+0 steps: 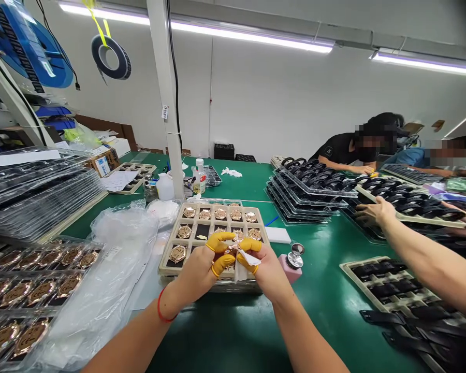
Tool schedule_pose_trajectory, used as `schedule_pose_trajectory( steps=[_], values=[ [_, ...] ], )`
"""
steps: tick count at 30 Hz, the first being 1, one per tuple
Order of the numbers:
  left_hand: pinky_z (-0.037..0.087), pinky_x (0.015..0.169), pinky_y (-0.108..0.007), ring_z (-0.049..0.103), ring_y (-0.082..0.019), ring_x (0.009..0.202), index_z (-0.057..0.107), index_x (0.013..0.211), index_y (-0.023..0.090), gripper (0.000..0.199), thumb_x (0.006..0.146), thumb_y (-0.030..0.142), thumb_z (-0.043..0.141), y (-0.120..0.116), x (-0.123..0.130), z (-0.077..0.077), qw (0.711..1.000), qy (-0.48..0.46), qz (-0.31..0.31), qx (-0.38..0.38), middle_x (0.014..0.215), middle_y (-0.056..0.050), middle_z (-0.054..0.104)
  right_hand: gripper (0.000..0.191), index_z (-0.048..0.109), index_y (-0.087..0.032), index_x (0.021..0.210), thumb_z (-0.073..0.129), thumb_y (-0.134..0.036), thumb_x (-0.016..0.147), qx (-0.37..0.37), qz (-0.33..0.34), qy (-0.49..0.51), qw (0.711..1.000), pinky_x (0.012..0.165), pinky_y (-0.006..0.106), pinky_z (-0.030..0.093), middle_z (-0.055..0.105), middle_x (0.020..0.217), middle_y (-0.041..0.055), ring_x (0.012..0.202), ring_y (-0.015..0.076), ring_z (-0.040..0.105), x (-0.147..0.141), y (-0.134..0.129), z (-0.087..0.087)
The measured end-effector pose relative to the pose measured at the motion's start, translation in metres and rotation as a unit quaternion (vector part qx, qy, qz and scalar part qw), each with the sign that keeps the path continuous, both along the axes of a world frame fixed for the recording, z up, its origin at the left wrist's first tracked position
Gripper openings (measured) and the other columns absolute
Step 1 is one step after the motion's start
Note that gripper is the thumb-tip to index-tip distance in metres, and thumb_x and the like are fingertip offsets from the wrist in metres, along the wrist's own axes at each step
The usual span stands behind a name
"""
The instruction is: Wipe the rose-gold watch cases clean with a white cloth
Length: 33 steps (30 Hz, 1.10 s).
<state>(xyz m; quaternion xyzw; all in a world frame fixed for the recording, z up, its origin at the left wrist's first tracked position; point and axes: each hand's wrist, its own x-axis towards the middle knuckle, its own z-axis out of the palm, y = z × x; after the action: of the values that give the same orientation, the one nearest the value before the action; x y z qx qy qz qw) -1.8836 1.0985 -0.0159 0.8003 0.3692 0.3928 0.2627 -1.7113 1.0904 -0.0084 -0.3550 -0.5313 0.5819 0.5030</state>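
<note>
My left hand (202,269), yellow finger cots on its thumb and finger, pinches a small rose-gold watch case (232,249), largely covered by the fingers. Facing it, my right hand (270,269), with the same yellow cots, grips a folded white cloth (241,271) against the case. Both hands are over the front of a beige compartment tray (164,263). Rose-gold watch cases (177,253) lie in most of its visible compartments. One compartment in the second row (202,231) shows only its dark lining and a small pale yellow piece.
A pink bottle with a metal top (293,263) and a white block (278,235) stand right of the tray. Plastic bags (112,259) and trays of watch cases (34,290) lie left. At right, a co-worker's arm (423,254) reaches over stacked trays of black straps (314,181).
</note>
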Motion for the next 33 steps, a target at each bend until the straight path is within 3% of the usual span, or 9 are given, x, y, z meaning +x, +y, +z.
schedule_pose_trajectory(
  steps=[3, 6, 10, 15, 20, 23, 28, 31, 33],
  values=[
    [0.051, 0.065, -0.026, 0.060, -0.016, 0.071, 0.058, 0.114, 0.017, 0.040, 0.089, 0.049, 0.054, -0.001, 0.009, 0.000, 0.995, -0.080, -0.017, -0.053, 0.090, -0.005, 0.067, 0.017, 0.071, -0.022, 0.082, 0.074, -0.037, 0.074, 0.064, -0.071, 0.018, 0.995, 0.074, 0.030, 0.050, 0.069, 0.082, 0.0024, 0.077, 0.0179, 0.062, 0.001, -0.003, -0.002],
    [0.052, 0.070, -0.027, 0.064, -0.017, 0.077, 0.066, 0.100, 0.018, 0.024, 0.090, 0.038, 0.057, -0.002, 0.014, -0.001, 0.992, -0.092, -0.038, -0.071, 0.088, -0.004, 0.070, 0.019, 0.070, -0.023, 0.081, 0.071, -0.042, 0.077, 0.099, -0.095, 0.019, 0.990, 0.073, 0.031, 0.049, 0.068, 0.080, 0.0028, 0.076, 0.0188, 0.061, 0.002, -0.004, -0.007],
    [0.053, 0.081, -0.029, 0.066, -0.018, 0.090, 0.067, 0.103, 0.021, 0.017, 0.090, 0.022, 0.055, -0.004, 0.011, -0.001, 0.997, -0.077, -0.023, 0.015, 0.099, -0.005, 0.071, 0.026, 0.069, -0.022, 0.079, 0.070, -0.047, 0.076, 0.085, -0.058, 0.036, 0.994, 0.073, 0.031, 0.049, 0.067, 0.081, 0.0034, 0.081, 0.0206, 0.061, 0.000, -0.002, -0.011],
    [0.054, 0.077, -0.027, 0.067, -0.017, 0.088, 0.064, 0.106, 0.022, 0.019, 0.091, 0.019, 0.053, -0.002, 0.006, 0.004, 0.994, -0.013, -0.001, 0.112, 0.097, -0.003, 0.072, 0.023, 0.070, -0.023, 0.081, 0.067, -0.046, 0.079, 0.042, -0.036, 0.084, 0.995, 0.071, 0.029, 0.048, 0.065, 0.077, 0.0013, 0.077, 0.0185, 0.060, -0.004, 0.002, -0.011],
    [0.053, 0.067, -0.026, 0.068, -0.017, 0.077, 0.066, 0.102, 0.020, 0.022, 0.096, 0.028, 0.046, 0.003, 0.001, 0.006, 0.982, 0.040, 0.016, 0.183, 0.090, -0.005, 0.073, 0.024, 0.072, -0.023, 0.078, 0.070, -0.046, 0.076, 0.103, -0.091, -0.061, 0.989, 0.074, 0.030, 0.046, 0.066, 0.076, 0.0019, 0.076, 0.0186, 0.059, 0.008, -0.001, -0.003],
    [0.052, 0.067, -0.026, 0.068, -0.018, 0.075, 0.066, 0.103, 0.020, 0.020, 0.093, 0.026, 0.051, 0.002, 0.001, 0.004, 0.988, 0.049, 0.045, 0.142, 0.086, -0.004, 0.073, 0.025, 0.072, -0.024, 0.090, 0.060, -0.045, 0.085, 0.146, -0.144, -0.153, 0.967, 0.080, 0.033, 0.046, 0.068, 0.087, 0.0049, 0.083, 0.0207, 0.060, 0.020, -0.009, 0.006],
    [0.051, 0.067, -0.025, 0.067, -0.017, 0.077, 0.066, 0.102, 0.022, 0.019, 0.090, 0.022, 0.052, -0.005, 0.003, 0.008, 0.996, 0.060, 0.013, 0.061, 0.089, -0.002, 0.072, 0.021, 0.066, -0.030, 0.107, 0.057, -0.033, 0.089, 0.194, -0.108, -0.150, 0.963, 0.089, 0.036, 0.046, 0.065, 0.100, 0.0048, 0.096, 0.0213, 0.059, 0.027, -0.024, 0.012],
    [0.052, 0.065, -0.025, 0.067, -0.018, 0.075, 0.066, 0.103, 0.020, 0.020, 0.091, 0.024, 0.050, -0.008, 0.003, 0.011, 0.995, 0.069, 0.002, 0.073, 0.087, -0.004, 0.072, 0.021, 0.069, -0.033, 0.100, 0.065, -0.022, 0.083, 0.275, -0.147, -0.164, 0.936, 0.090, 0.035, 0.046, 0.062, 0.101, 0.0031, 0.098, 0.0199, 0.057, 0.019, -0.025, 0.010],
    [0.053, 0.066, -0.026, 0.067, -0.018, 0.075, 0.066, 0.104, 0.019, 0.022, 0.092, 0.024, 0.049, -0.008, 0.003, 0.011, 0.993, 0.065, 0.008, 0.103, 0.086, -0.005, 0.072, 0.026, 0.069, -0.034, 0.102, 0.066, -0.019, 0.082, 0.274, -0.128, -0.166, 0.939, 0.090, 0.034, 0.046, 0.061, 0.102, 0.0030, 0.099, 0.0194, 0.057, 0.013, -0.022, 0.008]
  ],
)
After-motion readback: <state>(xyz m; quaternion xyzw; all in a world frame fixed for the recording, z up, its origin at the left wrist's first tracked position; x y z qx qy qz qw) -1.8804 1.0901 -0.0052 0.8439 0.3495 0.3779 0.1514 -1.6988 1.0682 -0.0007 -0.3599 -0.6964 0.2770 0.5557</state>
